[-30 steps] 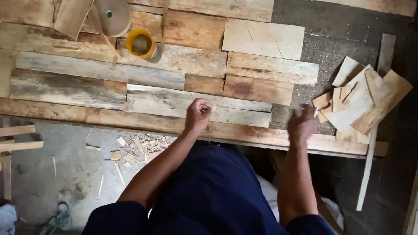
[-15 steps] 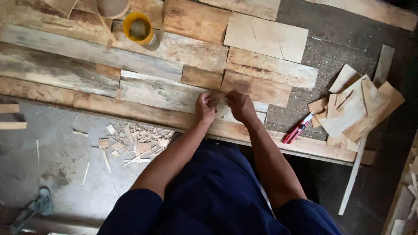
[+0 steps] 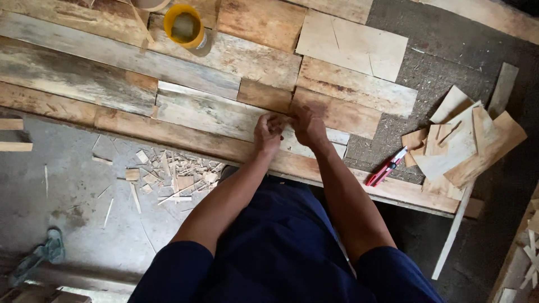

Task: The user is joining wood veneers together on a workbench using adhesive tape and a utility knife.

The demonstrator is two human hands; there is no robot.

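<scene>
While both my hands, left [image 3: 268, 133] and right [image 3: 308, 127], pinch narrow on the pale plank [image 3: 219, 115] (exact grip hidden), it could skid off neighbouring boards; the cutter [image 3: 386, 166] lies right of my grip.

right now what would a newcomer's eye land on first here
First, the left hand and right hand, pressed fingertip to fingertip on a pale plank in the patchwork of weathered boards. Next, the yellow-rimmed glue pot at top centre, then the red utility knife lying beside a heap of plywood offcuts on the right. Wood chips litter the concrete at lower left.
</scene>
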